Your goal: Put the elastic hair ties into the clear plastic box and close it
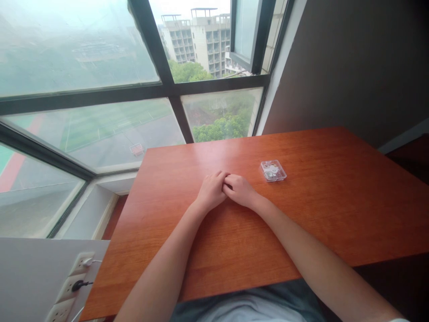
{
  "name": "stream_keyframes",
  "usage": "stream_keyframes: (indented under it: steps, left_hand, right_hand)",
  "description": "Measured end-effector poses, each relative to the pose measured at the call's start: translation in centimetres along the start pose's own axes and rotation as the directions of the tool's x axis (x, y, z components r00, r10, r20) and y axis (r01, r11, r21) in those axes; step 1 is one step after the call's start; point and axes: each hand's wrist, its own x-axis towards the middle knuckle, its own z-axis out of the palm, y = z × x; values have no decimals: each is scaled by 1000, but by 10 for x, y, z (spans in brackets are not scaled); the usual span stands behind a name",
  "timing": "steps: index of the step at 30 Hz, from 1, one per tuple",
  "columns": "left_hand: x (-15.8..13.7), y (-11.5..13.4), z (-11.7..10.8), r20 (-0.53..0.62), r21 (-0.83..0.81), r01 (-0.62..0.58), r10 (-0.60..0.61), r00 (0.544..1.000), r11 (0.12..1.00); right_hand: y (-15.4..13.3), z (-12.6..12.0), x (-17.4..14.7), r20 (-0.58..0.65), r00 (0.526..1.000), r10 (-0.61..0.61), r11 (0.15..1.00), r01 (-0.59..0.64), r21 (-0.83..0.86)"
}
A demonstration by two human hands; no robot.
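My left hand (213, 191) and my right hand (240, 189) rest together on the brown wooden table (161, 232). Their fingers are curled and meet in a loose clasp, with no object showing between them. The insides of both hands are hidden. To the right of my right hand, a small clear plastic box (273, 171) lies on the tabletop, apart from both hands. It holds small white, silvery and yellowish pieces, too small to name.
Dark-framed windows (170, 89) run along the far and left sides, and one sash (248, 36) stands open. A grey wall (321, 67) rises at the right. Wall sockets (69, 286) with plugs and cords sit at the lower left, beside the table's left edge.
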Motion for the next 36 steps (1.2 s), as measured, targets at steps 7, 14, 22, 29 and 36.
stream_keyframes:
  steps: [7,14,22,29,36]
  left_hand:
    - [0,-1,0,-11,-2,-13,13,1000,1000]
    - [0,-1,-1,-12,-2,-14,14,1000,1000]
    - [0,1,-1,4,-2,2,-2,1000,1000]
    - [0,1,-2,10,-2,10,-10,1000,1000]
    - [0,1,-1,-2,4,-3,3,1000,1000]
  right_hand:
    - [0,1,0,4,1000,10,1000,-11,16]
    - [0,1,0,-2,1000,4,1000,-4,10]
    - [1,2,0,0,1000,0,1000,0,6]
    - [1,1,0,-1,1000,-4,1000,4,15]
    - [1,1,0,8,1000,6,1000,-6,25]
